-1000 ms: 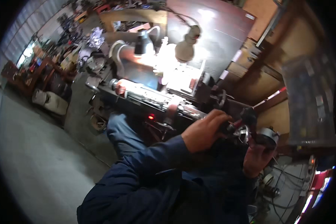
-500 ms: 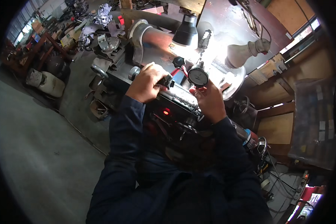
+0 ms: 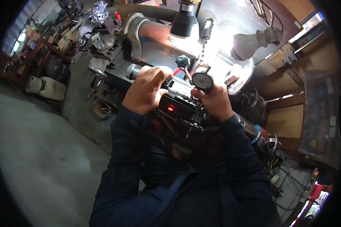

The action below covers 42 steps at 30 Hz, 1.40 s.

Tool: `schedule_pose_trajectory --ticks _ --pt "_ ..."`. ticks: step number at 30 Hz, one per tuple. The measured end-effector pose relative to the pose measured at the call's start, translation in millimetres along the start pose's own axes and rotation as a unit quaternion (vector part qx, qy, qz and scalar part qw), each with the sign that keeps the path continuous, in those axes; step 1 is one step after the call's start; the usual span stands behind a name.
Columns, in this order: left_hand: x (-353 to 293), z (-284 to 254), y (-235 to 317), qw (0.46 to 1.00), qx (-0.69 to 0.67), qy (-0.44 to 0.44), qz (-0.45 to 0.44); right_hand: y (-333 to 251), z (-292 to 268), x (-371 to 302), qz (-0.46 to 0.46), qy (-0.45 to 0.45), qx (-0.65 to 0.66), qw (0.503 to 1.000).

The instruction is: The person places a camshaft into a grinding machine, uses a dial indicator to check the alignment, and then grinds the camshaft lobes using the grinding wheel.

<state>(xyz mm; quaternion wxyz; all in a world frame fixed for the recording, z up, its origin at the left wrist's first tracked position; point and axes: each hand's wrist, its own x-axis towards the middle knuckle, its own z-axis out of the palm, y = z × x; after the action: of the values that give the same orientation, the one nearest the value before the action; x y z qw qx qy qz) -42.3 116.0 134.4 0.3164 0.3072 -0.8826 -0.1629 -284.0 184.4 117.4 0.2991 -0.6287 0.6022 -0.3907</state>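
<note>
A round dial indicator (image 3: 202, 80) with a dark rim and pale face sits above the bed of a metalworking machine. My right hand (image 3: 217, 101) closes around its lower right side, thumb below the dial and fingers partly hidden behind it. A red-armed indicator stand (image 3: 177, 71) with a black knob (image 3: 182, 61) runs from beside the dial toward my left hand (image 3: 147, 90). That hand is curled at the stand's lower left end, thumb bent inward; its palm hides most of what it grips. Between the hands shows a shiny metal shaft (image 3: 180, 92).
A black-shaded lamp (image 3: 185, 24) and a pale bulb-shaped lamp (image 3: 250, 43) hang over the machine. A small red light (image 3: 171, 108) glows on its front, near a handwheel (image 3: 193, 125). Another handwheel (image 3: 97, 71) stands left. White canister (image 3: 47, 87) on the floor.
My left hand has shifted slightly left and down; the black block seen in its fingers earlier is now mostly covered. The dial's face has tilted a little, my right hand staying at it.
</note>
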Motion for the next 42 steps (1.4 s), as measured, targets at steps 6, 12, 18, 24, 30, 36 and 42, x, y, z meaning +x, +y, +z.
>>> schedule_pose_trajectory --ticks 6,12,18,24,30,36,42 --pt "-1.7 15.6 0.8 0.981 0.186 -0.023 0.046 4.1 -0.3 2.0 0.053 -0.016 0.008 0.998" --pt "2.4 15.8 -0.3 0.978 0.186 -0.034 0.089 9.3 -2.6 -1.8 0.008 0.013 0.03 0.999" --pt "34.8 -5.1 3.1 0.995 -0.095 -0.002 0.024 -1.3 -3.2 -7.5 -0.06 0.061 0.044 0.995" --pt "103.3 -0.9 -3.0 0.969 0.148 -0.132 0.146 -1.5 -5.1 -6.9 -0.044 0.033 0.066 0.996" --pt "106.2 11.5 9.1 0.937 0.286 -0.135 0.145 -4.0 -8.1 -9.9 -0.071 0.048 0.066 0.994" --pt "104.4 27.4 31.7 0.946 0.309 -0.093 -0.041 1.7 -8.6 -10.2 -0.066 0.047 0.061 0.995" --pt "109.4 -2.2 5.7 0.946 0.171 -0.188 0.2 -0.3 -9.7 -9.7 -0.093 0.058 0.077 0.991"
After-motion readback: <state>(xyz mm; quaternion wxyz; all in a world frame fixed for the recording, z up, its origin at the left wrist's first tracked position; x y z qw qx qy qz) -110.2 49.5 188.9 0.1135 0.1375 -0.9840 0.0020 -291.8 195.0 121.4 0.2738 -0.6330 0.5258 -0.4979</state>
